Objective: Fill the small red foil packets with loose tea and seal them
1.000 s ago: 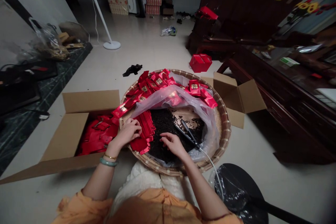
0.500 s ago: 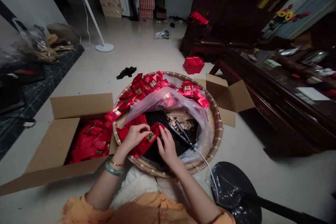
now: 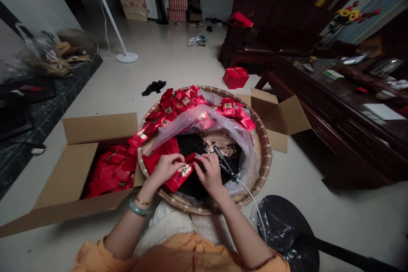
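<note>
Both hands hold one small red packet (image 3: 181, 174) with a gold label over a round woven basket (image 3: 267, 153). My left hand (image 3: 168, 167) pinches the packet's left side. My right hand (image 3: 208, 171) pinches its top end on the right. Under the hands lies a heap of dark loose tea (image 3: 197, 146) on a clear plastic bag (image 3: 204, 121). A stack of flat red packets (image 3: 165, 148) rests just left of the tea. A black sealing tong (image 3: 223, 162) with a white cord lies on the tea beside my right hand.
Several filled red packets (image 3: 188, 102) are piled at the basket's far side. An open cardboard box (image 3: 73, 170) of red packets sits on the left, a smaller open box (image 3: 280, 114) on the right. A black stool (image 3: 287, 229) stands near right; dark wooden furniture (image 3: 334, 119) lines the right.
My left hand lifted a red packet off the stack and my right hand left the tea to meet it. Both hands now grip the packet, its top end pinched.
</note>
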The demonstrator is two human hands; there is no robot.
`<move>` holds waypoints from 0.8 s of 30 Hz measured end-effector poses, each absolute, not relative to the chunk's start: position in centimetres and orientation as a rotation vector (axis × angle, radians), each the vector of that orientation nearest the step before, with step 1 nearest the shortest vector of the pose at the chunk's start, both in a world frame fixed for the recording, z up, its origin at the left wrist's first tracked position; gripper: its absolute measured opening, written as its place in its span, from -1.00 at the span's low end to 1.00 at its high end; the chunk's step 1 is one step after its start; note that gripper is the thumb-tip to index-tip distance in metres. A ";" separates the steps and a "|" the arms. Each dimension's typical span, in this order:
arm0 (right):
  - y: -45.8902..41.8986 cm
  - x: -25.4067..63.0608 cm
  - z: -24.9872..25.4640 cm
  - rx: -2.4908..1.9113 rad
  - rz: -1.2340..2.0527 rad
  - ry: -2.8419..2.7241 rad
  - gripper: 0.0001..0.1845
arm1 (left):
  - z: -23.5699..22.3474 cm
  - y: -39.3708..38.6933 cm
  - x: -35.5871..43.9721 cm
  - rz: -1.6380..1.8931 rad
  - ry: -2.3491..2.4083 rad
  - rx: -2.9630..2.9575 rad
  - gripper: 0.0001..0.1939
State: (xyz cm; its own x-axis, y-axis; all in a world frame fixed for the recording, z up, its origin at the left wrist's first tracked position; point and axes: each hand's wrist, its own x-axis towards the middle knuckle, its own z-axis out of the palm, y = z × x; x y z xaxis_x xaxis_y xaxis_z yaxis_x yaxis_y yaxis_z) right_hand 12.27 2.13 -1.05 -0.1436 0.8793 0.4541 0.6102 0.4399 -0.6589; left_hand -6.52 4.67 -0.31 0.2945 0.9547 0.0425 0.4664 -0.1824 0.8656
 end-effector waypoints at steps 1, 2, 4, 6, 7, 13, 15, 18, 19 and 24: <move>2.3 12.4 -0.9 -1.259 0.427 -1.883 -0.79 | -0.3 4.6 -6.4 0.773 1.279 1.797 -0.85; 2.4 12.4 -0.7 -1.252 0.457 -1.915 -0.81 | -0.2 4.6 -6.3 0.762 1.276 1.811 -0.87; 2.6 12.6 -0.5 -1.269 0.535 -1.953 -0.79 | 0.0 4.5 -6.1 0.772 1.253 1.845 -0.90; 2.7 12.7 -0.4 -1.353 0.622 -1.936 -0.75 | 0.4 4.5 -6.0 0.819 1.204 1.914 -0.90; 2.8 12.7 -0.4 -1.398 0.679 -1.911 -0.74 | 0.7 4.5 -6.0 0.839 1.184 1.962 -0.89; 3.0 13.3 -0.3 -1.131 1.458 -1.748 -0.72 | 2.0 4.3 -6.1 0.774 1.125 2.208 -0.86; 3.3 13.7 -0.2 -1.026 1.675 -1.727 -0.65 | 2.2 4.4 -6.0 0.721 1.073 2.251 -0.86; 3.8 14.3 -0.3 -1.042 1.757 -1.729 -0.56 | 2.2 4.7 -5.8 0.684 1.041 2.335 -0.85; 3.9 14.3 -0.4 -1.075 1.749 -1.703 -0.53 | 2.2 4.8 -5.7 0.683 1.062 2.372 -0.85; 4.2 14.1 -1.5 -1.083 1.817 -1.360 -0.44 | 1.8 4.9 -5.1 0.731 1.185 2.469 -0.85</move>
State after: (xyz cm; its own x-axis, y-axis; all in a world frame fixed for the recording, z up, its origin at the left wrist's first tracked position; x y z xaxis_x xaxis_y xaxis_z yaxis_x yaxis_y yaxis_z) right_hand 14.15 4.17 -1.55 -0.4744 0.8453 -0.2460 -0.0023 -0.2806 -0.9598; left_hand -5.09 4.92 1.76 0.5286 0.7894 0.3120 0.6335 -0.6115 0.4740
